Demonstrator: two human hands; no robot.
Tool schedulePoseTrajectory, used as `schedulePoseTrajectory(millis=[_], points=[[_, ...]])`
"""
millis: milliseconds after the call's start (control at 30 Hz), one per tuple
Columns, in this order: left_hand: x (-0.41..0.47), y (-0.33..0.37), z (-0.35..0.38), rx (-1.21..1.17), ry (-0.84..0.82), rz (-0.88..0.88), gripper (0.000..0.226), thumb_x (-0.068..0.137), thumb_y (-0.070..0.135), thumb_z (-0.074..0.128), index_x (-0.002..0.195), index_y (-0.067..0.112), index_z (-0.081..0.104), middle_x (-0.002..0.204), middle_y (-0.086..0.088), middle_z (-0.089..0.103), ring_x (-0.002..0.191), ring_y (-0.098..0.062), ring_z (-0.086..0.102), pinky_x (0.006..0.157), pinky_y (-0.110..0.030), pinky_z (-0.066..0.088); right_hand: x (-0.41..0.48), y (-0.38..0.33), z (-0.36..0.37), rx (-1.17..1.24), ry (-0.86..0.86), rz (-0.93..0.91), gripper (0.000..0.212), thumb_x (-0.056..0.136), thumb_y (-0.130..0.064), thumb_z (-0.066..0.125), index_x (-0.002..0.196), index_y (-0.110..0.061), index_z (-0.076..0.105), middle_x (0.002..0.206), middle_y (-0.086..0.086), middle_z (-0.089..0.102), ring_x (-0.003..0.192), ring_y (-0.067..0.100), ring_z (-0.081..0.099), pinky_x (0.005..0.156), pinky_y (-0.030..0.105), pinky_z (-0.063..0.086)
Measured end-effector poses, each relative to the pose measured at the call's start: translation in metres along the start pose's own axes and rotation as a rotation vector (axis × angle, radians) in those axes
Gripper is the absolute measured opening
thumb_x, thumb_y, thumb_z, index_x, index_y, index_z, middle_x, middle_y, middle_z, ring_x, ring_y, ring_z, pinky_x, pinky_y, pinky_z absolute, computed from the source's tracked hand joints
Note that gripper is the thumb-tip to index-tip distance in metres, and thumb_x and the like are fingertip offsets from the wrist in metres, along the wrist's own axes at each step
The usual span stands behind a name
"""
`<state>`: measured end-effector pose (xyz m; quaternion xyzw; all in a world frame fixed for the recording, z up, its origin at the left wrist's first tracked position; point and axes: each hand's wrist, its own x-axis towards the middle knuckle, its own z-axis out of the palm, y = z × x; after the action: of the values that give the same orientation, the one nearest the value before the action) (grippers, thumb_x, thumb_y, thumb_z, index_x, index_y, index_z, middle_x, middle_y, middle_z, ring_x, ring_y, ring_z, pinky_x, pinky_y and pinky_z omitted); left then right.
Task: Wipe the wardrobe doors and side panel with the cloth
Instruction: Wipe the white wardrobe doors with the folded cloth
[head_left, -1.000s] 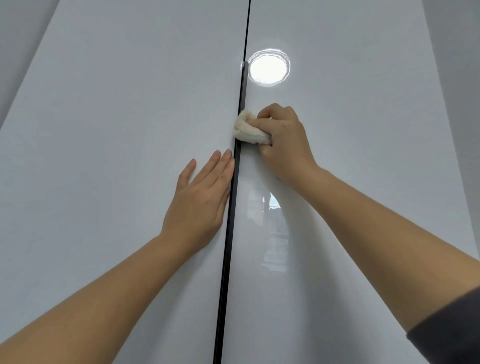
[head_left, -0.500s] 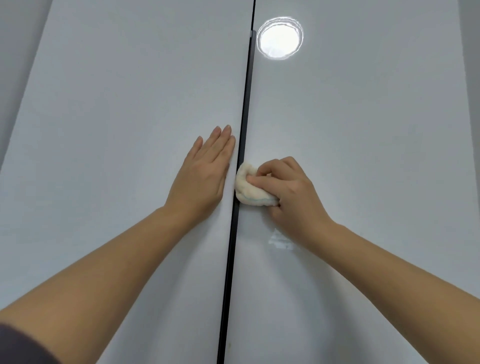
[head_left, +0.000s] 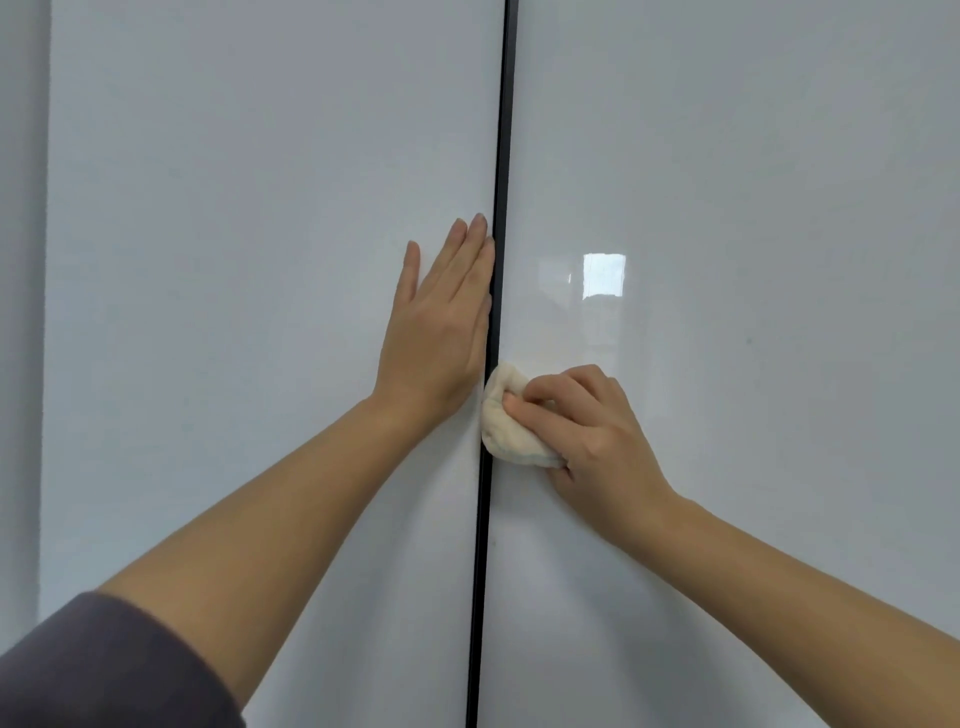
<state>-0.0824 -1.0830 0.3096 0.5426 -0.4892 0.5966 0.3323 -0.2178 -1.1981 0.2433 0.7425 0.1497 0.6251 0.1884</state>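
The left hand (head_left: 441, 322) lay flat on the left wardrobe door (head_left: 260, 260), its fingers straight and holding nothing, three of them close together and the outermost one splayed away. The inner edge of those fingers ran just beside the black strip (head_left: 501, 130) that parted the two doors. Below those fingertips, level with the wrist, the right hand (head_left: 592, 431) gripped a bunched cream cloth (head_left: 506, 421), with its fingers curled tightly over the top and the thumb tucked under the wad. The cloth was pressed against the near edge of the right wardrobe door (head_left: 753, 208) and lapped over the strip, hiding a short stretch of it and nearly touching the heel of the flat hand. Above the curled knuckles the glossy panel carried a bright window reflection (head_left: 602, 275), and farther out from them sat a tiny dark speck (head_left: 748, 341). A grey sleeve (head_left: 104, 670) covered the upper left arm, and beyond the splayed finger a paler vertical band (head_left: 21, 312) bordered the door; whether it was wall or side panel could not be told.
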Motion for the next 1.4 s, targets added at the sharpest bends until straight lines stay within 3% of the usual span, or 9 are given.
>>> schedulePoseTrajectory(millis=[167, 300, 400, 533, 600, 700, 1067, 1267, 1400], points=[[-0.010, 0.008, 0.000, -0.004, -0.048, -0.029, 0.054, 0.101, 0.026, 0.026, 0.149, 0.001, 0.028, 0.158, -0.011, 0.024, 0.148, -0.023, 0.018, 0.121, -0.048, 0.006, -0.032, -0.017, 0.004, 0.006, -0.046, 0.025, 0.046, 0.068, 0.014, 0.070, 0.108, -0.010, 0.071, 0.105, -0.005, 0.054, 0.087, 0.024, 0.049, 0.062, 0.041, 0.042], [-0.017, 0.013, 0.002, 0.022, -0.044, -0.042, 0.057, 0.099, 0.027, 0.033, 0.149, -0.001, 0.026, 0.158, -0.014, 0.023, 0.148, -0.025, 0.016, 0.121, -0.048, 0.006, -0.056, -0.031, 0.007, 0.021, -0.077, 0.025, 0.056, 0.068, 0.013, 0.071, 0.115, -0.015, 0.059, 0.107, -0.006, 0.052, 0.088, 0.022, 0.047, 0.064, 0.036, 0.037], [-0.023, 0.016, 0.001, 0.026, -0.058, -0.047, 0.060, 0.096, 0.024, 0.038, 0.149, -0.002, 0.025, 0.158, -0.016, 0.022, 0.148, -0.028, 0.016, 0.121, -0.049, 0.007, -0.071, -0.040, 0.007, 0.031, -0.103, 0.023, 0.054, 0.062, 0.016, 0.072, 0.110, -0.009, 0.067, 0.107, -0.005, 0.052, 0.087, 0.022, 0.047, 0.065, 0.035, 0.035], [-0.026, 0.019, -0.001, 0.049, -0.073, -0.058, 0.060, 0.095, 0.021, 0.037, 0.149, -0.003, 0.024, 0.158, -0.017, 0.021, 0.148, -0.029, 0.016, 0.120, -0.050, 0.008, -0.091, -0.052, 0.007, 0.025, -0.143, -0.004, 0.031, 0.086, 0.008, 0.053, 0.107, -0.007, 0.069, 0.106, -0.004, 0.052, 0.084, 0.021, 0.049, 0.065, 0.034, 0.035], [-0.027, 0.021, -0.001, 0.061, -0.075, -0.068, 0.060, 0.095, 0.019, 0.036, 0.149, -0.002, 0.023, 0.158, -0.017, 0.021, 0.148, -0.029, 0.015, 0.121, -0.050, 0.008, -0.108, -0.061, 0.006, 0.021, -0.185, -0.017, 0.029, 0.095, 0.000, 0.043, 0.105, -0.007, 0.070, 0.102, -0.002, 0.058, 0.080, 0.022, 0.051, 0.062, 0.035, 0.037], [-0.029, 0.023, 0.001, 0.067, -0.073, -0.082, 0.058, 0.095, 0.016, 0.036, 0.149, -0.003, 0.023, 0.158, -0.017, 0.021, 0.148, -0.029, 0.016, 0.121, -0.050, 0.008, -0.147, -0.079, 0.006, 0.003, -0.292, -0.094, 0.022, 0.090, 0.002, 0.056, 0.104, -0.008, 0.070, 0.099, 0.002, 0.065, 0.080, 0.023, 0.054, 0.062, 0.036, 0.041], [-0.029, 0.031, -0.004, 0.136, -0.157, -0.140, 0.059, 0.096, 0.018, 0.025, 0.151, -0.001, 0.015, 0.161, -0.014, 0.013, 0.149, -0.026, 0.009, 0.121, -0.047, 0.004, -0.183, -0.096, 0.007, -0.005, -0.394, -0.152, 0.033, 0.095, 0.004, 0.041, 0.104, -0.008, 0.069, 0.101, 0.000, 0.064, 0.082, 0.021, 0.050, 0.065, 0.032, 0.034], [-0.029, 0.035, -0.006, 0.148, -0.184, -0.165, 0.060, 0.096, 0.018, 0.025, 0.152, 0.000, 0.013, 0.161, -0.013, 0.011, 0.149, -0.025, 0.008, 0.121, -0.046, 0.004, -0.222, -0.118, 0.009, -0.003, -0.464, -0.188, 0.025, 0.091, 0.003, 0.052, 0.092, -0.013, 0.071, 0.099, -0.004, 0.062, 0.079, 0.018, 0.055, 0.065, 0.029, 0.032], [-0.029, 0.034, -0.008, 0.153, -0.187, -0.164, 0.059, 0.096, 0.018, 0.024, 0.152, 0.000, 0.015, 0.161, -0.013, 0.013, 0.149, -0.025, 0.010, 0.121, -0.046, 0.005, -0.237, -0.128, 0.009, 0.006, -0.507, -0.195, 0.030, 0.093, 0.002, 0.046, 0.090, -0.015, 0.070, 0.099, -0.005, 0.062, 0.079, 0.018, 0.054, 0.066, 0.028, 0.033]])
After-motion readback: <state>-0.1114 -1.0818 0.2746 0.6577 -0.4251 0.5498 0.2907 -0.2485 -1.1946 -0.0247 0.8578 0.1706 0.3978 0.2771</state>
